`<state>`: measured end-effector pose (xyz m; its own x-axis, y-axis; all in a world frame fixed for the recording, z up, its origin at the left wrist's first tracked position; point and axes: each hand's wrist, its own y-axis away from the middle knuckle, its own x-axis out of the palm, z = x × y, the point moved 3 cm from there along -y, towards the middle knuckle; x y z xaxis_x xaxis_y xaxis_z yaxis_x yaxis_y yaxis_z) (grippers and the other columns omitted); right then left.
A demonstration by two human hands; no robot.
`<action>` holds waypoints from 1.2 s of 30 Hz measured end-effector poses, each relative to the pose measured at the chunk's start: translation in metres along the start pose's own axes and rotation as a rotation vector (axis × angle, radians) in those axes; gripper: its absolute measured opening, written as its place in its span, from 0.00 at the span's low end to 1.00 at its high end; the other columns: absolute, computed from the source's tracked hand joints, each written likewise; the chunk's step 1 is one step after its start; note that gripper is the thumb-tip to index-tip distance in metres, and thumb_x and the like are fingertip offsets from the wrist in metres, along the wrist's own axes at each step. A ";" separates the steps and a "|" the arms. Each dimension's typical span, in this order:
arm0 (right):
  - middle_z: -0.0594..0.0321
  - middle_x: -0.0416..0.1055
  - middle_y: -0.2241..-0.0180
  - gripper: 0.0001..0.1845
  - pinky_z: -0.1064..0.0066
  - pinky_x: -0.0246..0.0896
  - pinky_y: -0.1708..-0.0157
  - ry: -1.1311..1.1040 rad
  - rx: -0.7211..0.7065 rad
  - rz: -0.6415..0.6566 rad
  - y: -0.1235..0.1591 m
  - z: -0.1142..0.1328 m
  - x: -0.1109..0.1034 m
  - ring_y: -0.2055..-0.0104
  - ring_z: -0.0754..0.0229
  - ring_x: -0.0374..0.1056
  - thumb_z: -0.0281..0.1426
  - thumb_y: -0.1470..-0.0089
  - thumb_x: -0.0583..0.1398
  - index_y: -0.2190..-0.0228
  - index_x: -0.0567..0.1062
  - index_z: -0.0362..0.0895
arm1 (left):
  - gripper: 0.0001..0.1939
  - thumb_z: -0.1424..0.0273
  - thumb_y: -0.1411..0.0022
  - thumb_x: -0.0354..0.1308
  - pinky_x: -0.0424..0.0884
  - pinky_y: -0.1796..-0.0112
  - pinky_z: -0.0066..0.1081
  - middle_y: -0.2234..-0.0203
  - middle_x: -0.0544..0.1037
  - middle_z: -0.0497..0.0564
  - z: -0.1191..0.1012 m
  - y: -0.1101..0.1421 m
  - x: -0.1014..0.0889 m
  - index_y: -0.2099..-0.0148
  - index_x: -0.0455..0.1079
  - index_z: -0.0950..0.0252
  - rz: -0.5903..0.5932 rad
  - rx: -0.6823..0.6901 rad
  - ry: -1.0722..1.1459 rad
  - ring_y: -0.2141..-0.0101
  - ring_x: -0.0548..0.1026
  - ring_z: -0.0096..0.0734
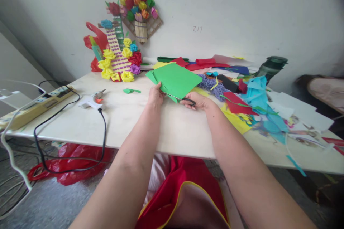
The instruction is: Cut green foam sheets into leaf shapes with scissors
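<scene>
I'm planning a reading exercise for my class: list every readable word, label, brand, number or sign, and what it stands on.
"217" (first mark possibly a Z): handwritten on the wall.
Too small or blurred to read: any markings on the teal tube and the printed sheet.
No writing shows on the green paper.

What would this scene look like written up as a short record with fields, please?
Left hand: holding the green sheet
Right hand: holding the scissors
Scissors: blades at the sheet's near edge
Table, left side: power strip, glue gun, small green scraps
Table, right side: purple strands, red sheet, bottle
Against the wall: flower basket
</scene>
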<state>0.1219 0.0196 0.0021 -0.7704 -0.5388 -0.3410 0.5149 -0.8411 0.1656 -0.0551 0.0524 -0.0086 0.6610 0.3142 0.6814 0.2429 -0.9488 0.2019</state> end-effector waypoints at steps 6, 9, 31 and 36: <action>0.69 0.60 0.91 0.14 0.80 0.39 0.92 0.023 -0.019 0.005 0.003 0.007 0.000 0.92 0.76 0.46 0.29 0.54 0.63 0.85 0.66 0.39 | 0.08 0.73 0.40 0.53 0.71 0.70 0.27 0.80 0.74 0.48 -0.001 0.002 0.000 0.59 0.70 0.69 0.003 -0.005 0.001 0.79 0.72 0.26; 0.70 0.59 0.91 0.17 0.79 0.38 0.92 0.036 -0.021 -0.001 0.004 0.008 0.000 0.92 0.76 0.45 0.30 0.54 0.63 0.86 0.64 0.39 | 0.07 0.73 0.40 0.53 0.71 0.69 0.27 0.81 0.74 0.48 -0.001 0.001 0.000 0.60 0.70 0.68 0.020 -0.007 0.004 0.79 0.73 0.26; 0.70 0.62 0.89 0.14 0.80 0.44 0.92 0.003 0.006 -0.018 0.004 0.001 -0.005 0.91 0.75 0.50 0.32 0.55 0.65 0.81 0.67 0.39 | 0.06 0.69 0.41 0.56 0.70 0.60 0.34 0.75 0.76 0.51 0.000 -0.009 -0.005 0.66 0.68 0.67 0.034 0.068 -0.036 0.68 0.76 0.31; 0.67 0.64 0.88 0.16 0.80 0.47 0.91 -0.009 -0.027 -0.072 0.004 -0.009 -0.016 0.89 0.73 0.54 0.36 0.57 0.66 0.82 0.68 0.39 | 0.07 0.67 0.42 0.57 0.70 0.57 0.36 0.72 0.76 0.51 -0.002 -0.010 -0.008 0.65 0.68 0.66 0.059 0.141 -0.024 0.65 0.75 0.32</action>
<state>0.1398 0.0255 0.0003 -0.8094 -0.4771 -0.3424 0.4676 -0.8763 0.1158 -0.0639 0.0593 -0.0148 0.6934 0.2605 0.6718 0.2996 -0.9522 0.0600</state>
